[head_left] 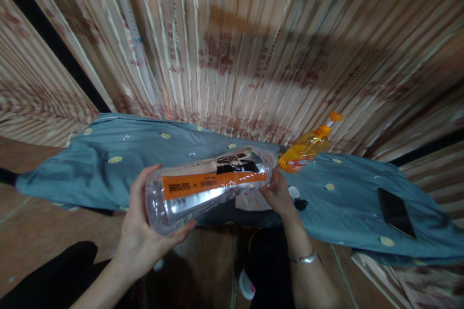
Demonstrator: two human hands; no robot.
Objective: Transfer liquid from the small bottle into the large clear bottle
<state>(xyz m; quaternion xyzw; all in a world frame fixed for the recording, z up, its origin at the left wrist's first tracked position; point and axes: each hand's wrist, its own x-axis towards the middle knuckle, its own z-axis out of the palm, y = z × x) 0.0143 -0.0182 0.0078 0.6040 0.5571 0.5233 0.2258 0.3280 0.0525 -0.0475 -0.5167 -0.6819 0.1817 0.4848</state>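
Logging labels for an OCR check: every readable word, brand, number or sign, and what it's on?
"×": orange band of the clear bottle; characters either side too blurred to read surely.
Other print on that bottle: too small.
Red label on the yellow bottle: blurred, unreadable.
Writing-like marks on the curtain: too blurred.

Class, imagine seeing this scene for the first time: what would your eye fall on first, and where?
First, the large clear bottle with an orange label, mid-picture, left hand at its base, right hand at its neck. Next, the bright orange-yellow pump bottle, just beyond the right hand. Behind them, a striped curtain fills the upper half.
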